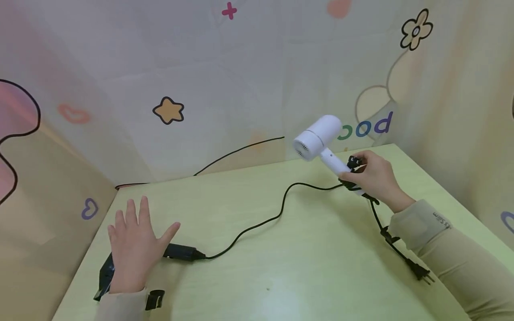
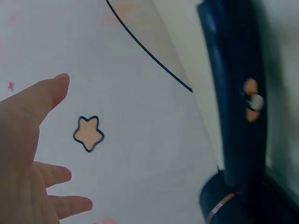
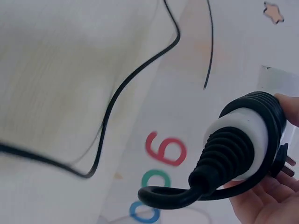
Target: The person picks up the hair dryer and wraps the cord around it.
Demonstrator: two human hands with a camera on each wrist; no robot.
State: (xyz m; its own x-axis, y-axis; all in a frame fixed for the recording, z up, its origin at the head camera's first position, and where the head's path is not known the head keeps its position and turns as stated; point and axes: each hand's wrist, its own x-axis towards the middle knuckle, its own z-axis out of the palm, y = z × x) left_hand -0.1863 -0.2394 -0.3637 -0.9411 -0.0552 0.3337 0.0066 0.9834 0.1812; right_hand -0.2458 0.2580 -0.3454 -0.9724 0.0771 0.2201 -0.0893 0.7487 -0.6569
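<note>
Cartoon-printed cloth point(image 1: 241, 80) hangs behind a pale counter point(image 1: 257, 290) where a person's right hand point(image 1: 377, 176) grips a white hair dryer point(image 1: 323, 132) by its handle, barrel tilted above the surface. Black cord point(image 3: 261, 100) is wound round that handle and a two-pin plug point(image 3: 280, 161) sits by the fingers; should the grip loosen, the coils could unwind or the plug drop free. The left hand point(image 1: 134, 247) spreads its fingers wide, holding nothing, near a dark hair dryer point(image 1: 180, 252) on the counter that it partly hides from the head view. From the dark hair dryer a loose cord point(image 1: 261, 224) runs across to the white one, though whether the two cords are tangled cannot be told; a snag there could drag the dark one sideways, while a second plug point(image 1: 419, 270), trailing at right near the sleeve point(image 1: 425, 227), could catch on it
</note>
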